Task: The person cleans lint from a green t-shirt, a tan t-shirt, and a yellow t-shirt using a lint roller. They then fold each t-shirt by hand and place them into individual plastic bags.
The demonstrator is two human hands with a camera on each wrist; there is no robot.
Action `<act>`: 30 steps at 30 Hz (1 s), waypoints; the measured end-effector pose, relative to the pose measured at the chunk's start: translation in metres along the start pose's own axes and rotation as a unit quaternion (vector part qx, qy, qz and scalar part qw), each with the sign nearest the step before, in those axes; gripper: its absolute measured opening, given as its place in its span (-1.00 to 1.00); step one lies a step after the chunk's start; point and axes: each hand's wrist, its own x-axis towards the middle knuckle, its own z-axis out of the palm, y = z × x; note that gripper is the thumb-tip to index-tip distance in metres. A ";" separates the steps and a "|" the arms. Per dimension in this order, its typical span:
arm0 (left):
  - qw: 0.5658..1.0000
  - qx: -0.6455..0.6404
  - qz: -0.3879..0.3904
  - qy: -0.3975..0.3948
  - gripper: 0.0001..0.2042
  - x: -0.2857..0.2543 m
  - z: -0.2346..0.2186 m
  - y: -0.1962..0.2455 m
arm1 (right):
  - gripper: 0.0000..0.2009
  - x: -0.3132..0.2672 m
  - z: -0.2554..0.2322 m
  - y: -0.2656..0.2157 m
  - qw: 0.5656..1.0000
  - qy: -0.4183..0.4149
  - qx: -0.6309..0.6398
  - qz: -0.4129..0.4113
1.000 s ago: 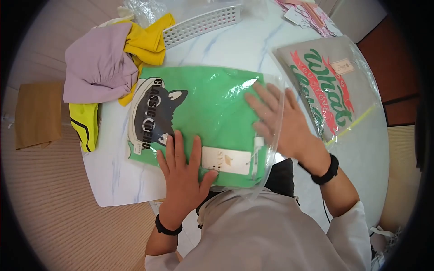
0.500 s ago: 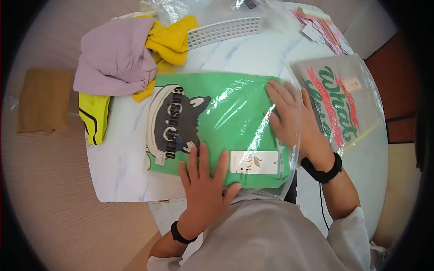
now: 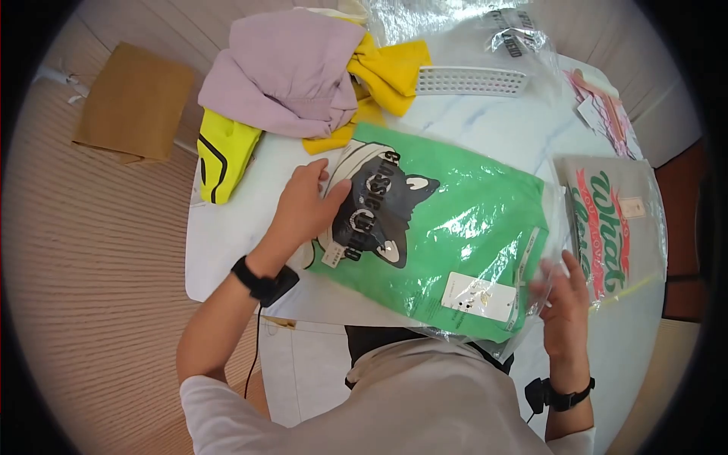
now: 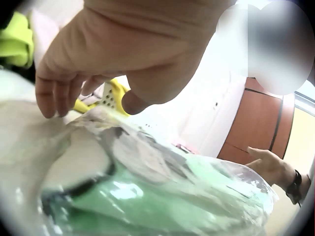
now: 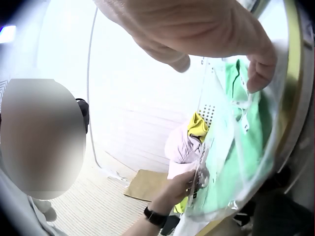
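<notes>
A folded green garment (image 3: 470, 205) with a dark cartoon animal print lies in a clear plastic bag (image 3: 557, 220) at the front edge of the table. Through the plastic shows a white hang tag (image 3: 479, 296). My left hand (image 3: 303, 208) is at the bag's left end, thumb over the print. In the left wrist view its loosely bent fingers (image 4: 61, 96) and thumb stand apart above the plastic. Beside the bag's right edge is my right hand (image 3: 565, 307), blurred in the head view, its thumb (image 5: 179, 63) spread from the fingers.
Lilac (image 3: 284, 68), yellow (image 3: 390, 72) and neon-yellow (image 3: 227, 155) clothes are heaped at the back left. Behind are a white perforated basket (image 3: 472, 81) and loose clear plastic (image 3: 455, 30). A bagged grey garment (image 3: 618, 227) lies at the right, with pink-and-white tags (image 3: 607, 114) beyond it.
My left hand has gone from lying flat on the front of the bag to its left end. The right hand has come off the garment to the bag's right edge. The bag now lies tilted.
</notes>
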 end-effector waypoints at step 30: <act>0.891 -0.447 -0.085 0.010 -0.79 0.036 -0.008 0.050 | -0.84 0.025 0.011 -0.031 0.978 -0.126 -0.091 -0.142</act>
